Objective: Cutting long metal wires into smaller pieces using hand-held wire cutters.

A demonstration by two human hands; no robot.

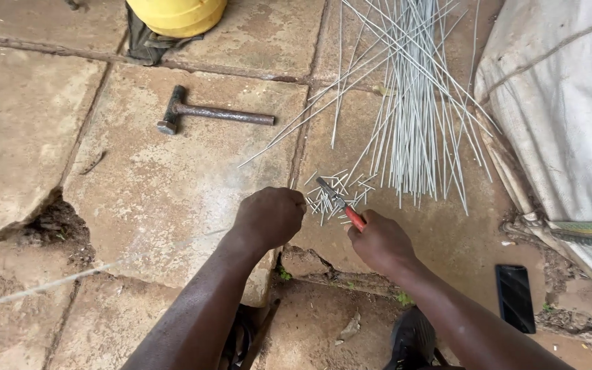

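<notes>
right hand (381,241): clenched on red-handled pliers (340,203) | left hand (268,217): fisted, contents unclear | short cut wire pieces (330,195) centre | rusty hammer (207,114) upper left

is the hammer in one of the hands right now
No, the hammer lies on the stone slab, apart from both hands; the right hand holds red-handled pliers.

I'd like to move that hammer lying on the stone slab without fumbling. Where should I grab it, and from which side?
Take the hammer by the bare middle of its straight metal handle, coming from above. It lies flat on the stone slab, head to the left, apart from the wire rods, so nothing blocks a grip there.
</notes>
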